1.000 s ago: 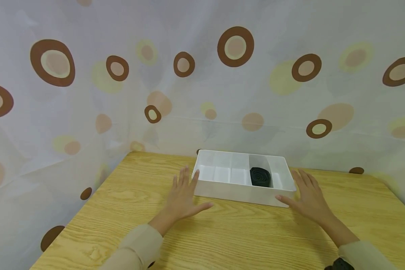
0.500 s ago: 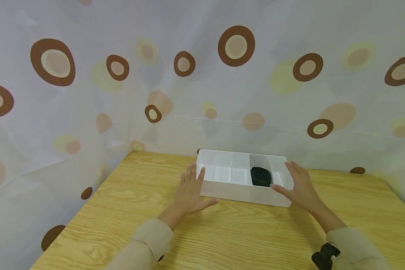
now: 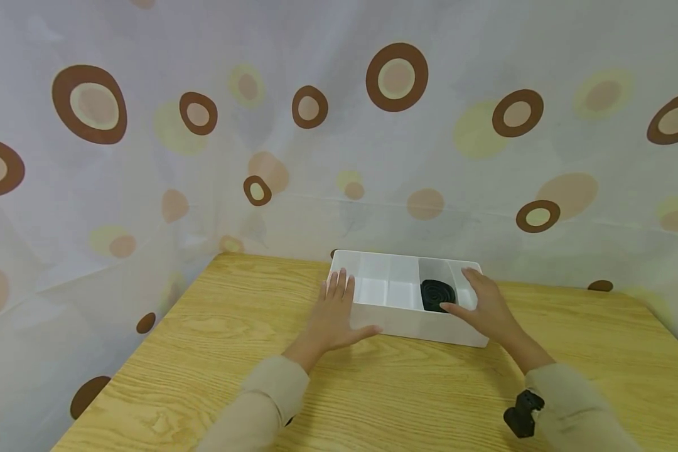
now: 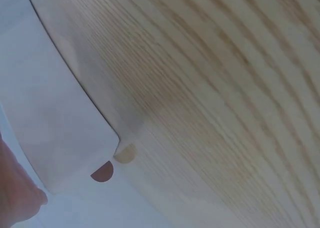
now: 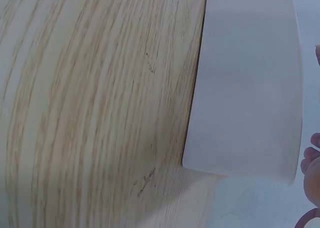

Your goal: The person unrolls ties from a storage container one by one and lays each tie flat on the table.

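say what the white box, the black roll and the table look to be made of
The white box seems to be plastic, smooth and satiny, with thin walls. The black roll could be fabric or soft rubber: it looks matte and coils in layers. The table looks like wood or wood-print laminate, low-sheen, showing wavy grain.

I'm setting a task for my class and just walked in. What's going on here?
Someone is at a white divided tray on a wooden table. The left hand lies at the tray's left end, fingers straight. The right hand is over its right end, close to a dark coiled roll in one compartment. The roll sits inside; whether the thumb touches it is unclear.
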The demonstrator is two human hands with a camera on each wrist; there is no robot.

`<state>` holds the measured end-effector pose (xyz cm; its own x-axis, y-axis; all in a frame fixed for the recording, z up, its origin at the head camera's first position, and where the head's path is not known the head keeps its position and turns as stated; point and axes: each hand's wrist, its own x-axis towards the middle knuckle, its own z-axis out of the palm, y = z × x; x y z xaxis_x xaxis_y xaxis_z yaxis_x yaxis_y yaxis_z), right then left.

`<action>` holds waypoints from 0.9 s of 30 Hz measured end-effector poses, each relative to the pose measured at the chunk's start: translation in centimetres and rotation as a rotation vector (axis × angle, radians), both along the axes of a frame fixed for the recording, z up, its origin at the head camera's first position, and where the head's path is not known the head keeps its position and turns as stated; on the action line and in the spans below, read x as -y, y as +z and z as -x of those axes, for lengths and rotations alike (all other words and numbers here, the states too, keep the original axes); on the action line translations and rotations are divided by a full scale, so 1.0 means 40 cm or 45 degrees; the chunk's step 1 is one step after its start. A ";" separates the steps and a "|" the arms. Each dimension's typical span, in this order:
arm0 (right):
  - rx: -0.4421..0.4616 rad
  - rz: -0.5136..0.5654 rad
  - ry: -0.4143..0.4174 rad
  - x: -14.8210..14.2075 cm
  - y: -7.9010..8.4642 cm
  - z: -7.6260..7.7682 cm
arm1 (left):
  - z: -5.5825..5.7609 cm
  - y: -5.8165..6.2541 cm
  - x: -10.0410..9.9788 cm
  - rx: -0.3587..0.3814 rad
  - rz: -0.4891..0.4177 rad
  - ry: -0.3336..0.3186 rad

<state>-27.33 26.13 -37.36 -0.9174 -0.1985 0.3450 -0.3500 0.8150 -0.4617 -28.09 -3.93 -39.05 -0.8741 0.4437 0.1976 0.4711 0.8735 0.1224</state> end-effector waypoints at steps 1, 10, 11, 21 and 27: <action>0.000 0.002 0.006 0.004 -0.001 0.003 | 0.001 -0.001 -0.004 0.003 -0.005 -0.009; -0.017 0.006 0.039 0.037 -0.010 0.023 | 0.009 -0.019 -0.034 0.012 0.029 -0.005; -0.012 0.007 0.039 0.040 -0.012 0.024 | 0.009 -0.023 -0.035 0.005 0.035 -0.004; 0.075 -0.051 0.063 0.058 0.001 0.037 | -0.002 -0.036 -0.034 -0.067 0.034 0.006; 0.148 -0.087 0.082 0.061 0.006 0.049 | -0.007 -0.037 -0.030 -0.090 0.044 -0.003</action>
<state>-29.28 23.67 -37.13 -0.9348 -0.2778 0.2212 -0.3503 0.8235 -0.4463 -27.83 -2.74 -40.55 -0.8573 0.4536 0.2434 0.4799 0.8753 0.0589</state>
